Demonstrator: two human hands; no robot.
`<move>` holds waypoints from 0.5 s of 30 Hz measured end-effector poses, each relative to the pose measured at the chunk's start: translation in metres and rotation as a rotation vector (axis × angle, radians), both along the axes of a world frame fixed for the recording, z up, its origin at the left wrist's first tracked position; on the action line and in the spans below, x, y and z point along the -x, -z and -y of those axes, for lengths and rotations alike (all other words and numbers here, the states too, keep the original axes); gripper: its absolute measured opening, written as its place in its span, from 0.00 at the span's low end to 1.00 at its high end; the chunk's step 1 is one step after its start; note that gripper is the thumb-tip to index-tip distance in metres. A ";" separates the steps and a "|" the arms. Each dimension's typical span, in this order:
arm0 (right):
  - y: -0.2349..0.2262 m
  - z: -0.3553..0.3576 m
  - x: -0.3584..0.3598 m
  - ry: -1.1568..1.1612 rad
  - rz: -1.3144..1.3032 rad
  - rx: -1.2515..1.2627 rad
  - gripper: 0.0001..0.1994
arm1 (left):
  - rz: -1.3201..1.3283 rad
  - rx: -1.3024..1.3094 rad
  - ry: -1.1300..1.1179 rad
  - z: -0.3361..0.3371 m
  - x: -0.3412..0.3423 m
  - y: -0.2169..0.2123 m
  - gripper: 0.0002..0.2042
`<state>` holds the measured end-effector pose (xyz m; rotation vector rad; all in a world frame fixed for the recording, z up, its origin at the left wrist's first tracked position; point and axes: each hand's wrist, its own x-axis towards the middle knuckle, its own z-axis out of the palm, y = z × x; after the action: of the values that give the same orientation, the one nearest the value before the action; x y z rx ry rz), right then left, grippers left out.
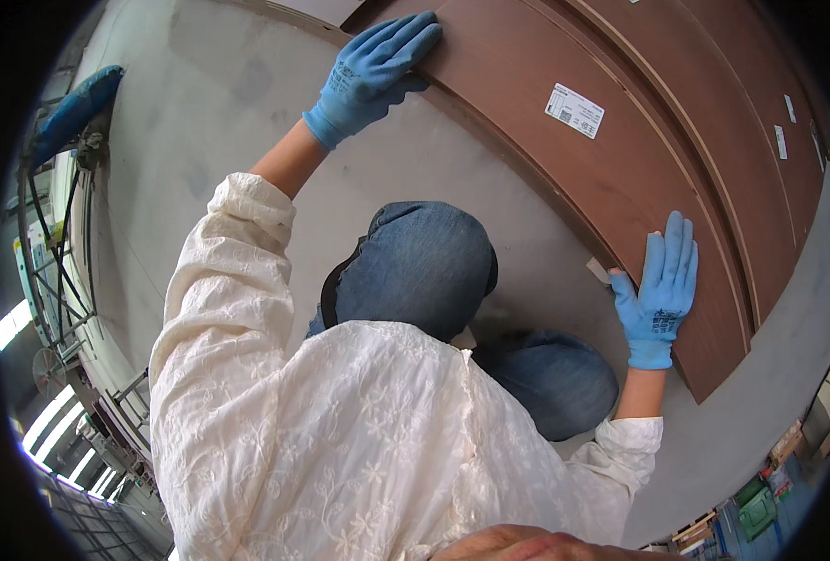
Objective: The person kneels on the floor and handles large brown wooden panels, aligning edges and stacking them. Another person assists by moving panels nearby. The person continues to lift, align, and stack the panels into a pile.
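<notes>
The top brown board (621,178) of a stack of long, reddish-brown panels lies flat on the grey concrete floor (415,168), with more panels (733,112) of the same kind stepped out beyond it and white labels (574,110) stuck on their faces. The left hand (373,75), in a blue glove, rests with fingers spread flat over the board's near edge toward its far end, gripping nothing, only pressing. The right hand (660,290), gloved the same, lies open and flat on the board's face near its other end, thumb at the edge beside a small pale tab (598,270). The person kneels between them, denim knees (424,266) on the floor. To shift such a long panel well, both palms should probably press evenly so that it slides square and does not skew or scrape the one beneath.
</notes>
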<state>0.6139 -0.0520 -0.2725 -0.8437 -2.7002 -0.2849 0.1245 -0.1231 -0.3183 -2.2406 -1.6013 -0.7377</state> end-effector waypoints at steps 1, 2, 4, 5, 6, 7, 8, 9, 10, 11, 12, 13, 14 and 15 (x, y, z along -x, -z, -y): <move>0.001 0.000 -0.001 0.001 -0.001 -0.001 0.34 | 0.025 -0.014 0.011 -0.001 0.001 0.003 0.39; 0.003 -0.001 -0.002 -0.003 0.001 -0.001 0.34 | 0.030 -0.047 0.009 0.000 0.001 0.005 0.39; 0.004 -0.001 -0.003 0.001 0.017 0.023 0.33 | 0.045 -0.044 0.016 0.001 0.002 0.006 0.39; 0.004 -0.001 -0.003 -0.008 0.005 0.006 0.33 | 0.052 -0.043 0.018 0.001 0.002 0.006 0.39; 0.004 -0.002 -0.004 -0.009 0.009 0.011 0.33 | 0.050 -0.040 0.024 0.001 0.002 0.004 0.39; 0.004 -0.002 -0.004 0.001 0.018 0.037 0.33 | 0.049 -0.037 0.030 0.000 0.002 0.003 0.39; 0.003 -0.002 -0.003 -0.013 0.014 0.015 0.32 | 0.048 -0.034 0.036 -0.001 0.001 0.003 0.39; 0.003 -0.002 -0.003 -0.015 0.016 0.014 0.32 | 0.068 -0.045 0.037 -0.003 0.001 0.002 0.35; 0.003 -0.002 -0.003 -0.001 0.033 0.037 0.32 | 0.088 -0.058 0.039 -0.007 0.001 0.003 0.32; 0.003 -0.003 -0.003 -0.018 0.020 0.012 0.32 | 0.107 -0.071 0.041 -0.008 0.001 0.004 0.32; 0.003 -0.003 -0.003 -0.019 0.021 0.013 0.32 | 0.062 -0.114 0.068 -0.013 0.004 0.005 0.31; 0.003 -0.003 -0.002 -0.019 0.020 0.014 0.32 | 0.016 -0.156 0.096 -0.017 0.006 0.006 0.30; 0.003 -0.004 -0.002 -0.026 0.011 0.023 0.32 | -0.030 -0.199 0.128 -0.015 0.009 0.007 0.29; 0.003 -0.004 -0.002 -0.027 0.001 0.032 0.33 | -0.046 -0.137 0.100 -0.015 0.012 0.007 0.28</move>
<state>0.6157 -0.0478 -0.2752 -0.8157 -2.7209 -0.2372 0.1128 -0.1083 -0.3256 -2.2352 -1.3824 -0.7909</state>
